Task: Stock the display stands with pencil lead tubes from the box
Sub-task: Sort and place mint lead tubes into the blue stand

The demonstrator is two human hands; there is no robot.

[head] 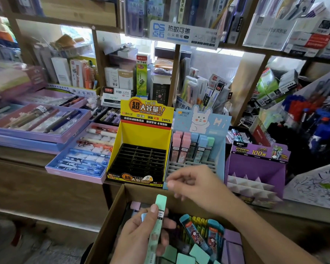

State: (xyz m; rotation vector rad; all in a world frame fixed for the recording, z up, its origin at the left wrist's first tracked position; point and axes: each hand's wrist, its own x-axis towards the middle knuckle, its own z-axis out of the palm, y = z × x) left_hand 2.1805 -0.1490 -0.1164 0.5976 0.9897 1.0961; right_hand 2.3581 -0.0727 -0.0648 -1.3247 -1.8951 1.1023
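Observation:
My left hand (139, 233) holds a mint green lead tube (158, 216) upright over the open cardboard box (111, 216); a second, light blue tube shows under its thumb. My right hand (194, 184) hovers empty, fingers loosely curled, in front of the light blue bunny display stand (220, 149). That stand has pink, blue and green tubes (191, 147) in its back rows and bare grey slots in front. The yellow stand (141, 130) to its left has an empty black grid. More green, purple and printed tubes (200, 237) lie in the box.
A purple display stand (255, 168) with white dividers sits to the right. Purple and blue trays of pens (78, 159) lie to the left on the wooden counter. Crowded shelves of stationery rise behind, and a bin of blue pens (312, 115) stands at far right.

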